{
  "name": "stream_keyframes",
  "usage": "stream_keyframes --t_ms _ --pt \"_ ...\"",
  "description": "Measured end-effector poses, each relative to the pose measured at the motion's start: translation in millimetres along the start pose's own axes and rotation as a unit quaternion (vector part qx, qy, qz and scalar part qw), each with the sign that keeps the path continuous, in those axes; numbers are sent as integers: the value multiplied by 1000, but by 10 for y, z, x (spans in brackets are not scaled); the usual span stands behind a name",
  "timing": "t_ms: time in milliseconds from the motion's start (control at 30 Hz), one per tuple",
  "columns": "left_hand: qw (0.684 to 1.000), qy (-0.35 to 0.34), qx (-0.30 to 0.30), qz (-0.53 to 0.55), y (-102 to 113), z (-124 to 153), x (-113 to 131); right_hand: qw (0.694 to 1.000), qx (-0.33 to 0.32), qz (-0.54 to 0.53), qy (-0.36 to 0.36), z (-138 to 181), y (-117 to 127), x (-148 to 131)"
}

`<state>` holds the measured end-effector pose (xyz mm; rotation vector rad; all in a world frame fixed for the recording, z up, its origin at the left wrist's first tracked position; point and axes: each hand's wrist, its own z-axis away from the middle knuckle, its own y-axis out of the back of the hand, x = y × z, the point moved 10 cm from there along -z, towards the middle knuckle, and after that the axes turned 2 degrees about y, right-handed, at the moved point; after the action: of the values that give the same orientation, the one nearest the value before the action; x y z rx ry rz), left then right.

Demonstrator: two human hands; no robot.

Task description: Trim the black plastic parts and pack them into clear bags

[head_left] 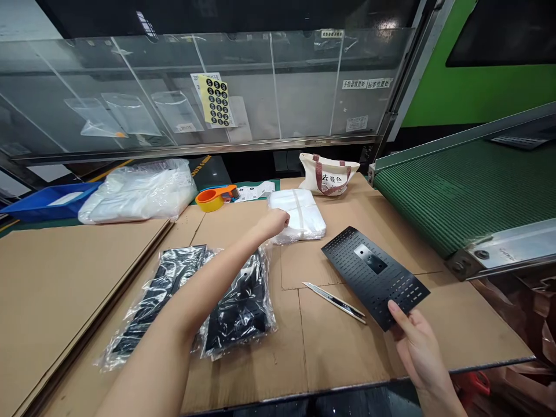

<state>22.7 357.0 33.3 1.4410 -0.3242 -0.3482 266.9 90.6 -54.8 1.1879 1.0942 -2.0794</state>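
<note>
My right hand (414, 341) grips the lower corner of a black perforated plastic panel (360, 284), thumb on top, holding it tilted above the cardboard. A lighter rectangle with two small holes marks the panel's middle. Stretched far forward, my left hand (275, 223) is closed at the left edge of a stack of clear plastic bags (304, 211) with a band across it; its fingertips are mostly hidden. Under and beside my left forearm lie two bagged black panels (237, 313) (163, 289). A utility knife (334, 302) rests between the bags and my right hand.
An orange tape dispenser (217, 197), a large plastic-wrapped bundle (139, 191) and a blue tray (47, 200) line the back left. A cloth bag (328, 174) stands behind the stack. The green conveyor belt (469, 185) borders the right; cardboard sheets (65, 289) lie left.
</note>
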Motion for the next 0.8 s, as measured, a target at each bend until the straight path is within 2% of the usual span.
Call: stream_keyframes --t_ms 400,533,667,800 --pt "996 10 1 87 -46 -4 -5 999 16 40 6 60 -85 -59" --pt "995 12 11 100 -71 -51 -9 998 -14 51 23 42 -147 -23" --pt "993 12 12 120 -133 -122 -5 992 -50 87 71 -5 -197 8" --pt "989 7 15 145 -182 -157 -1 981 -83 131 114 -36 -380 -39"
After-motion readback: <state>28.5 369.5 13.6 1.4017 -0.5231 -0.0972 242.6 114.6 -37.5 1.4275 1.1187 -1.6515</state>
